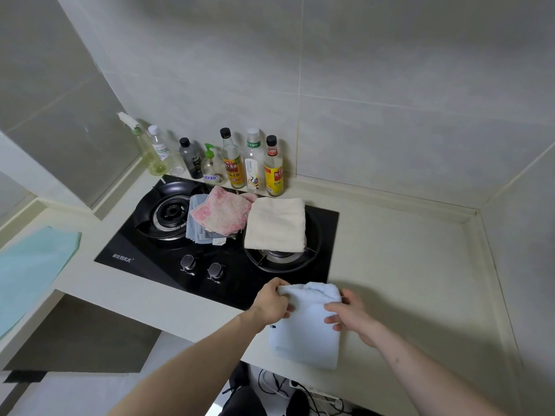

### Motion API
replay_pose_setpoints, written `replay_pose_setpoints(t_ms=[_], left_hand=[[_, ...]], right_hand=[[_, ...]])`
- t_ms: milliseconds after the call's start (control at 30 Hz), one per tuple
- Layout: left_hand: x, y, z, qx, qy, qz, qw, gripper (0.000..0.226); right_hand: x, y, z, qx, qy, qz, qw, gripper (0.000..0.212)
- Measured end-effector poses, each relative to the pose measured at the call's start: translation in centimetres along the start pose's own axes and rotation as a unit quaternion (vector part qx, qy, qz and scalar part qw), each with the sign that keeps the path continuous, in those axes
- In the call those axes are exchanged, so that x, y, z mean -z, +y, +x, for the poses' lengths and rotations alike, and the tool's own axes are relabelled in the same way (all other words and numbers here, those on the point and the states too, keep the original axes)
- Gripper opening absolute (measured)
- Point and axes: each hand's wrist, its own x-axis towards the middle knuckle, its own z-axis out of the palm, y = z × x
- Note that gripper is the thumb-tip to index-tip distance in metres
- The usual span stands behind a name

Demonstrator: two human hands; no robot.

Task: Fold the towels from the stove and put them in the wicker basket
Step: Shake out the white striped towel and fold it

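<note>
- Head view showed a pale blue towel [306, 322] lying on the tabletop [405, 280] just in front of the stove [216, 235], its near end hanging slightly over the tabletop's edge.
- Left hand [271, 301] pinched the towel's far left corner, fingers curled over the raised fold; that grip was closed on cloth.
- Right hand [350, 310] rested on the towel's right side, fingers only loosely bent and pressing down, not clamped round anything.
- Both forearms reached forward from below, converging on the towel, wrists low over the tabletop.
- Judged from this, a fold was in progress; doing it well would mean drawing the pinched edge straight over while the right hand pinned the layers, then matching corners before smoothing.
- Three towels waited on the stove: a cream towel [274, 225] over the right burner, a pink towel [220, 213] atop a blue-grey striped towel [195, 232] between the burners.
- No wicker basket was visible.
</note>
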Motion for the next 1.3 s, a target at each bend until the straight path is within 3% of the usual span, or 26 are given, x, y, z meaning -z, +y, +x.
replay_pose_setpoints(t_ms=[233, 367, 433, 533, 633, 800, 900, 1000, 1100, 1233, 1300], left_hand=[[-0.1, -0.4, -0.1, -0.061, -0.035, 0.015, 0.997, 0.032], [-0.1, -1.0, -0.1, -0.081, -0.035, 0.018, 0.996, 0.026], [-0.4, -1.4, -0.3, -0.103, -0.027, 0.026, 0.994, 0.027], [-1.0, -2.6, -0.6, -0.132, -0.009, 0.055, 0.990, 0.035], [-1.2, -4.0, -1.0, -0.143, 0.003, 0.093, 0.985, 0.040], [-0.8, -5.3, -1.6, -0.122, -0.021, 0.142, 0.982, 0.053], [-0.7, -6.2, -1.6, -0.108, -0.027, 0.154, 0.982, 0.057], [-1.0, -6.6, -2.0, -0.092, -0.042, 0.169, 0.980, 0.047], [-1.7, -6.3, -2.3, -0.069, -0.019, 0.175, 0.982, 0.017], [-2.2, -6.5, -2.4, -0.006, 0.043, 0.192, 0.980, 0.036], [-2.3, -6.9, -2.7, 0.021, 0.057, 0.197, 0.979, 0.050]], right_hand=[[0.8, -0.5, -0.7, 0.025, -0.031, -0.015, 0.999, 0.035], [1.0, 0.5, -1.0, 0.064, 0.000, -0.030, 0.998, 0.027], [1.2, 1.1, -1.3, 0.112, 0.033, -0.048, 0.992, 0.028], [1.4, 2.5, -1.4, 0.205, 0.067, -0.114, 0.970, 0.048], [1.3, 4.6, -1.4, 0.286, 0.077, -0.202, 0.934, 0.043], [0.7, 6.8, -2.5, 0.255, 0.073, -0.291, 0.919, 0.054], [0.4, 7.6, -3.2, 0.237, 0.072, -0.309, 0.918, 0.049], [-0.3, 8.7, -3.6, 0.248, 0.062, -0.305, 0.917, 0.046], [-0.8, 9.1, -3.3, 0.223, 0.072, -0.247, 0.940, 0.036], [-1.3, 9.0, -3.2, 0.148, 0.096, -0.217, 0.960, 0.004], [-1.6, 9.1, -3.4, 0.120, 0.095, -0.231, 0.961, 0.016]])
